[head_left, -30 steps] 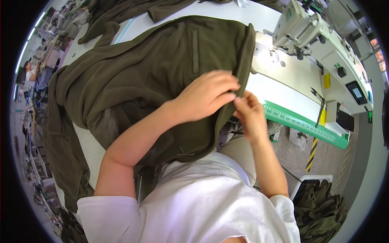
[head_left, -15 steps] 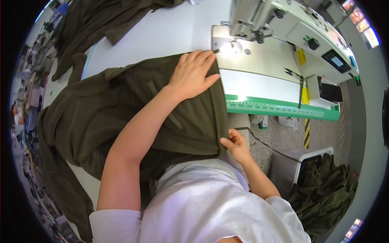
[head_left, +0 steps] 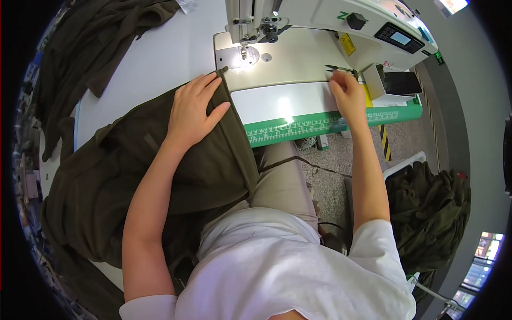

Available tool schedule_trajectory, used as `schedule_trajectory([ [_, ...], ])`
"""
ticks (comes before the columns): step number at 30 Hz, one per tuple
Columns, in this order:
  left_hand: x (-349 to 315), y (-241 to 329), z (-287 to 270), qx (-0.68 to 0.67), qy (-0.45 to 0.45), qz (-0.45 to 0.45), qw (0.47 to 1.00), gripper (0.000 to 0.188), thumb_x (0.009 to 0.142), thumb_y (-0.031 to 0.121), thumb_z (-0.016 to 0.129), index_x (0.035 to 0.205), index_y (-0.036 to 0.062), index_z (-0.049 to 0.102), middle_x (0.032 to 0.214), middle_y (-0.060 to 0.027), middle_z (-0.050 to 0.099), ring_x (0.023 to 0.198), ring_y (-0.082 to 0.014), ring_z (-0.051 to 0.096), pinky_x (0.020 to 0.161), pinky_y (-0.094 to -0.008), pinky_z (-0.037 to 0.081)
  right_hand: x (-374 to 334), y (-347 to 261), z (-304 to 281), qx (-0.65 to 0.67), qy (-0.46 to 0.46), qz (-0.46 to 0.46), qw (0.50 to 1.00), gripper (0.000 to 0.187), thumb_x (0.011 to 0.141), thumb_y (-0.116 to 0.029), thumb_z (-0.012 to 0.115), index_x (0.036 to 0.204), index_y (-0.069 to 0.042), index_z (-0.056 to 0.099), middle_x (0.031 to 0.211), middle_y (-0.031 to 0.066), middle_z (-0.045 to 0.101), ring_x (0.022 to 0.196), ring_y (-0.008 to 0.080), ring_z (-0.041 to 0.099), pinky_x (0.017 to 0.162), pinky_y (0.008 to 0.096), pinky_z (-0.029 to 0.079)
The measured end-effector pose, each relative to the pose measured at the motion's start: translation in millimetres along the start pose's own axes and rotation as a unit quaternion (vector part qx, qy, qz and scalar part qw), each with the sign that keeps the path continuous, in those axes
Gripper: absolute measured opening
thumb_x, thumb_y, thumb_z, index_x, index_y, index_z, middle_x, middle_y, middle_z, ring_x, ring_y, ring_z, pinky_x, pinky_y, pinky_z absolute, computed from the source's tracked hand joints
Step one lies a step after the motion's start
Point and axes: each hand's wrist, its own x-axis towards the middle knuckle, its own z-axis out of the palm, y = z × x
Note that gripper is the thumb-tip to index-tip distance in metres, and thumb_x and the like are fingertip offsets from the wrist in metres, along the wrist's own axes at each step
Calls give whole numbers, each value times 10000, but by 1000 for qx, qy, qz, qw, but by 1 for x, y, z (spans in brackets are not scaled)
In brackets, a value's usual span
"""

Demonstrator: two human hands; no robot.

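A dark olive fleece garment [head_left: 133, 176] lies over the table's left part and my lap, its banded edge [head_left: 237, 136] running down from near the sewing machine's presser foot [head_left: 244, 53]. Flat on the upper end of that band rests my left hand [head_left: 192, 114], fingers stretched and thumb apart. My right hand [head_left: 349, 98] is over the table's front right, fingers curled together at a pair of dark thread snips [head_left: 341, 68]. Whether the fingertips grip the snips is hidden. A narrow dark strip [head_left: 298, 159] trails from the garment across to the right.
The white sewing machine [head_left: 320, 21] stands behind, with a small screen. A green ruler strip [head_left: 298, 125] edges the table. A white box [head_left: 376, 85] sits right of the snips. More olive fabric [head_left: 426, 213] fills a bin at right; another olive piece [head_left: 106, 37] lies far left.
My right hand has left the garment's near corner and moved up and right to the snips. My left hand stays on the band. The view has shifted to the right.
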Motion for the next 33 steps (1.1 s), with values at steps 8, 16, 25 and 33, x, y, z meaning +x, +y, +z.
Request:
schedule_trajectory([
  [8,-3,-2,1,-15,26,1,1000,485,923,301,708,1315,22,645,1376,-131,603,1300,-315,536,1097,-432,397,-45,-7,32,6,132,-249,959,259,925,30,644,1182,4,656,1033,128,681,893,224,652,763,324,504],
  [16,-5,1,0,-80,36,-11,996,347,881,242,752,1146,21,713,1159,-107,643,1077,-303,608,940,-400,490,-213,23,70,-138,-272,-185,934,286,837,-120,715,1118,-72,683,915,104,649,793,336,682,675,453,561],
  [25,-1,17,-25,-178,-4,-69,982,337,909,231,724,1174,24,696,1203,-135,647,1098,-329,629,953,-397,500,-175,-18,53,14,-396,-1,918,154,951,-161,706,1029,-35,666,826,134,684,709,319,686,648,398,541],
  [33,-31,134,-45,-646,-359,-129,661,251,1041,185,553,1140,-14,671,1073,-84,690,990,-149,642,893,-312,501,-127,-115,-48,255,-364,-9,896,94,938,-68,731,948,-12,656,763,33,655,678,82,552,608,263,458],
])
